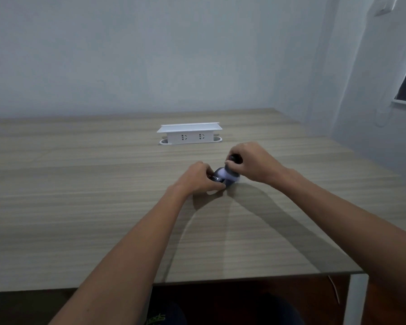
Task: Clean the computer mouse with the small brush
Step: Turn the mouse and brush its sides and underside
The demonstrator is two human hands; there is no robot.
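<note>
A dark computer mouse (pixel 217 177) with pale lettering rests on the wooden table (pixel 80 195), a little right of centre. My left hand (pixel 198 179) grips it from the left side, fingers curled round its edge. My right hand (pixel 249 161) holds a small brush (pixel 232 171) by its dark round handle. The brush's pale bristles, blurred, press onto the right part of the mouse. Much of the mouse is hidden under the brush and my fingers.
A white pop-up socket box (pixel 189 134) stands on the table behind my hands. The table's front edge (pixel 244 279) runs near my body, and a white table leg (pixel 355 299) stands at the right. Grey walls enclose the back and right.
</note>
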